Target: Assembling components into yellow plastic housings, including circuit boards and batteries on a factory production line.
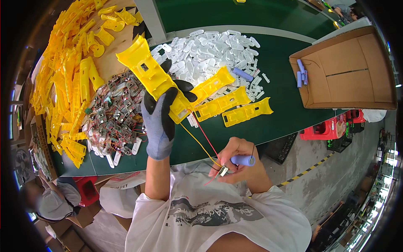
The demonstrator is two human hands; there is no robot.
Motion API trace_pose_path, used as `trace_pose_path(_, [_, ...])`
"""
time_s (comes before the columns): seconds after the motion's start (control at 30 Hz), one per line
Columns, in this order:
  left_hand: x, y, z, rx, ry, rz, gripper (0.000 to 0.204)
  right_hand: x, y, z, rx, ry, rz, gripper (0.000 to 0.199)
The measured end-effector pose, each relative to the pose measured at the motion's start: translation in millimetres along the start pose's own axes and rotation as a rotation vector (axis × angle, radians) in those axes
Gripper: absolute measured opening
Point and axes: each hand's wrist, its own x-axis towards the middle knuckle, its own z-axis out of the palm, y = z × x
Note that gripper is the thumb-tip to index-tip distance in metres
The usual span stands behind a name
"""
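Observation:
My left hand (161, 115), in a grey glove with black fingers, grips a long yellow plastic housing (147, 69) lifted above the green table (277, 67). A second yellow shell piece (212, 86) sticks out from under that hand. Red and yellow wires (201, 140) run from the housing down to my bare right hand (239, 166). That hand holds a pale blue cylindrical battery cell (242, 160) and a small metal contact part (223, 171) close to my chest.
Two more yellow shells (247, 112) lie on the table. White plastic pieces (214, 48) are heaped behind them. A tangle of wired parts (113, 113) and a big pile of yellow housings (69, 63) lie left. A cardboard box (348, 71) with blue cells stands right. Another person (46, 201) sits lower left.

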Motion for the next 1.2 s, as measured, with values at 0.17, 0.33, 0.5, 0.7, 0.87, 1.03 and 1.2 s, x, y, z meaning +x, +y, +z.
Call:
trace_pose_path(0.17, [-15.1,-24.7,-15.3,0.182,0.151,0.095,0.061,8.8,1.1,-2.3,0.136,0.25,-0.172,0.035])
trace_pose_path(0.33, [-34.7,-35.1,-25.8,-0.128,-0.216,-0.067,0.078,15.9,-1.4,-16.5,-0.181,0.491,-0.164,0.03])
trace_pose_path(0.5, [-61.6,-48.1,-9.3,-0.003,-0.229,-0.261,0.082,41.5,14.9,-24.9,-0.42,0.569,-0.106,0.038])
trace_pose_path(0.7, [-62.0,-64.5,-7.5,-0.133,-0.269,-0.357,0.065,51.5,19.1,-28.0,-0.512,0.648,0.044,0.036])
trace_pose_path(0.87, [-57.6,-73.8,-13.2,-0.167,-0.29,-0.463,0.054,50.5,33.1,-37.3,-0.724,0.673,-0.072,0.036])
trace_pose_path(1.03, [-62.3,-77.0,-3.5,-0.087,-0.145,-0.398,0.048,46.9,35.9,-46.1,-0.918,0.559,-0.166,0.033])
trace_pose_path(1.2, [-64.1,-81.0,-6.8,-0.084,-0.156,-0.397,0.047,47.5,35.9,-42.8,-1.049,0.545,-0.232,0.032])
